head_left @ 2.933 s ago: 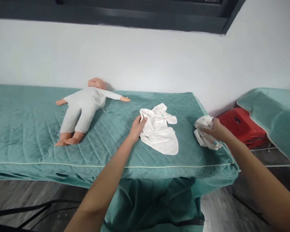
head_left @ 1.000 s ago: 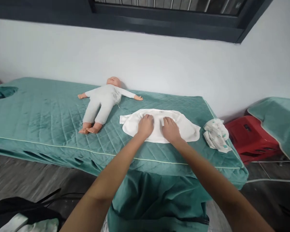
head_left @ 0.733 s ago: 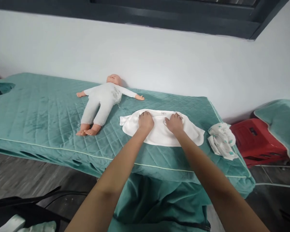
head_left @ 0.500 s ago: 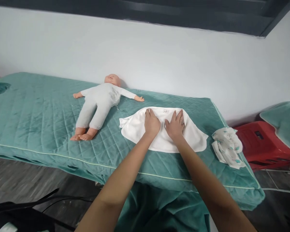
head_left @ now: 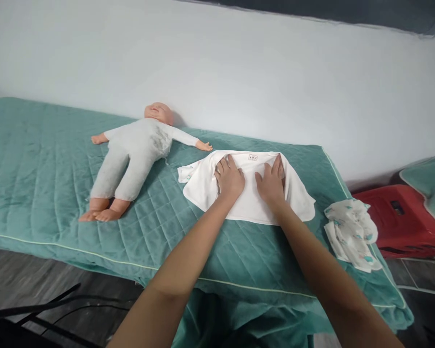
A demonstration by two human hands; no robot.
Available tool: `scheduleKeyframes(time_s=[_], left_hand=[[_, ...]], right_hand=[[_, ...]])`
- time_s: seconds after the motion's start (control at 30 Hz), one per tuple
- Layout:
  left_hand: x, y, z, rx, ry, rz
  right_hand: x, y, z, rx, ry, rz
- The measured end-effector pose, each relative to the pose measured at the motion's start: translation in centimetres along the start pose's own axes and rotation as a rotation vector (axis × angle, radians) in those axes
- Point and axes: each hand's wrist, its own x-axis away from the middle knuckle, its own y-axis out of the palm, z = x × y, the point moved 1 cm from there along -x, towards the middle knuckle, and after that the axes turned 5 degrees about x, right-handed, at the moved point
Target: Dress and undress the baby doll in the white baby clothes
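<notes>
A white baby garment [head_left: 252,205] lies spread on the green quilted bed, with a small printed label at its top edge. My left hand [head_left: 230,179] presses on its left part, fingers spread and the fingertips partly under a fold. On the right part rests my right hand [head_left: 271,183], its fingers apart and pointing toward the upper edge. To the left lies a baby doll [head_left: 130,145] on its back, its cloth body white and its arms stretched out. A crumpled white cloth with teal prints [head_left: 351,232] sits right of the garment.
The green quilted bed [head_left: 50,159] runs along a white wall [head_left: 239,72]. Beyond its right end stand a red plastic stool or box [head_left: 402,217] and a green cushion [head_left: 431,179]. Black bars and a cable [head_left: 58,309] are at the lower left.
The view has tilted down and moved closer. My hands have shifted slightly on the garment, the fingers spreading wider near its upper edge; the doll and printed cloth lie as before.
</notes>
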Motion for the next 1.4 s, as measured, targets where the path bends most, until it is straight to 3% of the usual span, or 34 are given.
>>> scheduleKeyframes(time_s=[0.27,0.43,0.73,0.83,0.97,1.23,1.4], left_hand=[[-1.5,0.7,0.1,-0.096,0.036,0.079],[-2.3,1.4,-0.7,-0.047,0.043,0.013],[-3.0,2.2,-0.9,-0.021,-0.041,-0.046],[-2.9,2.1,-1.0,-0.017,-0.018,0.004],[-2.7,2.1,-1.0,-0.036,0.001,0.010],[-2.3,1.7,-0.7,-0.033,0.120,-0.005],[-2.1,1.6,-0.7,-0.001,0.222,-0.013]], right_hand=[[-1.3,1.5,0.5,0.001,0.004,-0.032],[-1.2,1.5,0.4,-0.021,0.045,-0.101],[-1.3,1.0,0.9,-0.078,0.008,-0.080],[-1.2,0.8,0.6,-0.090,-0.059,-0.023],[-1.4,1.4,0.1,-0.100,-0.163,-0.087],[-2.5,2.0,0.8,-0.048,0.006,-0.205],[-2.4,1.9,0.9,-0.062,0.025,-0.202]])
